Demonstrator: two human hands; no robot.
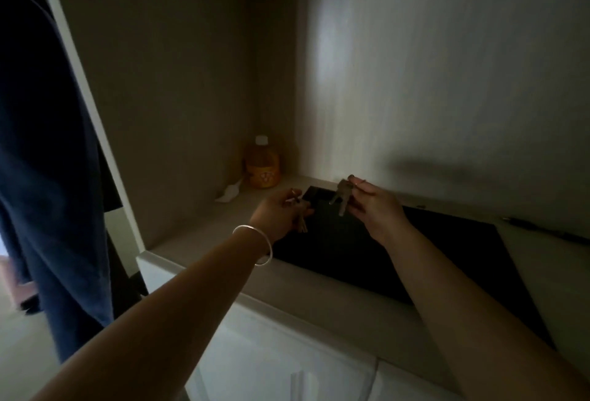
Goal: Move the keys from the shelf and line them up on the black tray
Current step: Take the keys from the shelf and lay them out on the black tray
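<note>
Head view, dim alcove over a pale counter [204,241]. Left hand [281,214] pinched narrow on one key bunch [300,223], held just above the far left corner of the black tray [431,260]; keys dangling below the fingers. Right hand [372,206] likewise pinched on a second key bunch [341,198], raised over the far edge of the same tray, blades hanging free. Both bunches clear of the tray surface, none seen lying on it; exact key count lost to shadow.

Handling, as judged: small, rigid metal, light, prone to swing and clink on a ring; smooth enough to slip from a loose pinch. Best taken at the ring or the broad bows, so that the blades hang and can be laid flat side by side.

Pose: both forearms stretched forward and slightly inward, wrists level, palms turned down, fingertips uppermost at the grip. Silver bangle [255,244] on the left wrist.

Elsewhere on the counter: orange bottle [262,166] in the far left corner, white scrap [228,195] just beside it. Dark blue garment [48,161] hanging at left.
</note>
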